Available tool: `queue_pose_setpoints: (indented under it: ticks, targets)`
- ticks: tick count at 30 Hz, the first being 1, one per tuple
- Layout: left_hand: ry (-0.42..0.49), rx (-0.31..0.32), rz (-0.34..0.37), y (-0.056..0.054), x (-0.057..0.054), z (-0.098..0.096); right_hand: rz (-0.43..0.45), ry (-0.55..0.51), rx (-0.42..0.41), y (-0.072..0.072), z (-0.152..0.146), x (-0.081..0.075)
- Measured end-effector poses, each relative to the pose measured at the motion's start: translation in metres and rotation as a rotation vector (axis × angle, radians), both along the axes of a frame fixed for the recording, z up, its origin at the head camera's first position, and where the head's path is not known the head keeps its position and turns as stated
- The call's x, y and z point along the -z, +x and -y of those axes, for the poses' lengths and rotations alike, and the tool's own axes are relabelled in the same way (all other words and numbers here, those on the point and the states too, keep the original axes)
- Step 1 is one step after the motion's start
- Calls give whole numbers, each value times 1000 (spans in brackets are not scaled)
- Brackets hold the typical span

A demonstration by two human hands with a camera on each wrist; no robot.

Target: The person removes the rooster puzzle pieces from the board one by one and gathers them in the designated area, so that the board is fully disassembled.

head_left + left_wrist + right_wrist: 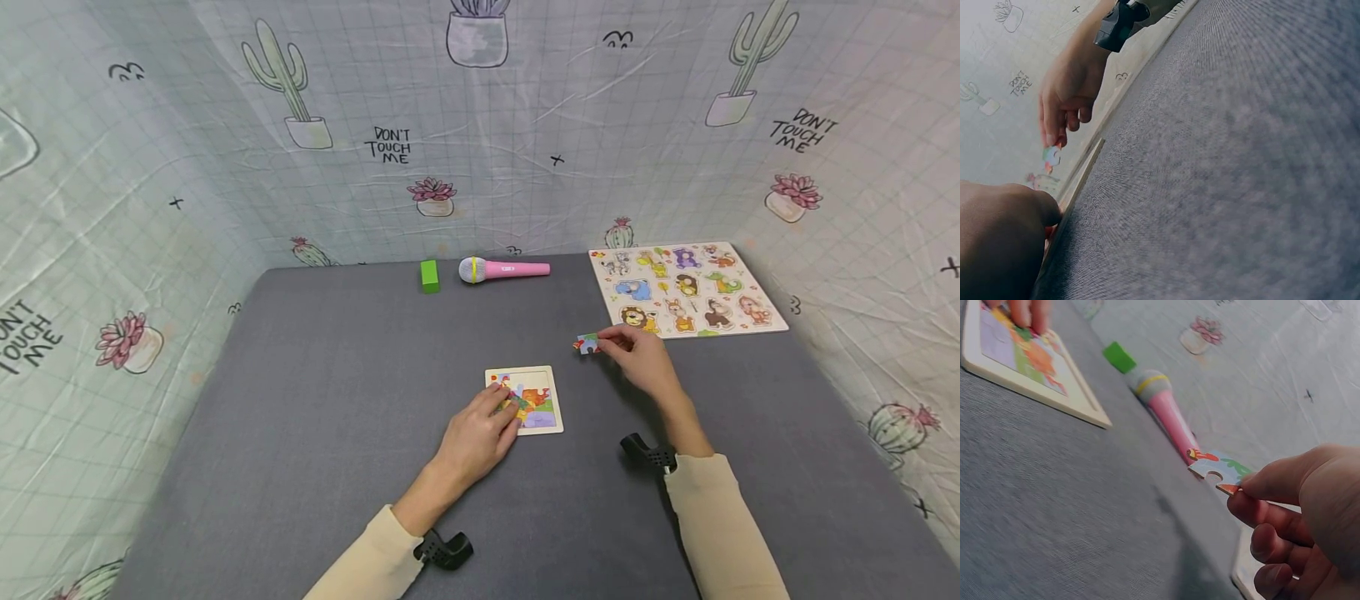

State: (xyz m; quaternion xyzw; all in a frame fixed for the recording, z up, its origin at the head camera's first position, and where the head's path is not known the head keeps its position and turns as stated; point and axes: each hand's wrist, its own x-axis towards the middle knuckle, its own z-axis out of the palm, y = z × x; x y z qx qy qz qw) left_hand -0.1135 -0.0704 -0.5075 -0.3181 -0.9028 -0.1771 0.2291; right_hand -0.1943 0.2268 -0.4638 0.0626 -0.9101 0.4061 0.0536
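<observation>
My right hand (pixel 636 357) pinches a jigsaw piece (pixel 1219 470) between thumb and forefinger, off the table. The piece is light blue with green and red patches and a rounded notch. Down and left of it in the head view, a small square puzzle (pixel 555 400) lies flat in a pale wooden frame. Its picture is orange, green and purple, and a bare pale strip shows along the top inside the frame. My left hand (pixel 480 433) rests on the puzzle's left side with fingers extended, hiding part of the picture.
Behind the right hand lies a large animal puzzle board (pixel 663 312). A pink toy microphone (pixel 517 269) and a green block (pixel 429 277) stand near the table's back edge. Patterned cloth (pixel 525 192) rises behind the grey table (pixel 337 375). Each wrist wears a black camera (pixel 444 550).
</observation>
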Motion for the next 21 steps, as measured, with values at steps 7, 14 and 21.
queue_pose_setpoints:
  ticks: [7,14,21]
  targets:
    - [7,7,-6,0,0,0,-7,-11,63,-1,-20,-2]
    - [8,8,-5,-1,0,0,10,28,94,-2,-36,-2]
    - [8,9,-13,-2,0,-1,86,106,88,0,-45,-2]
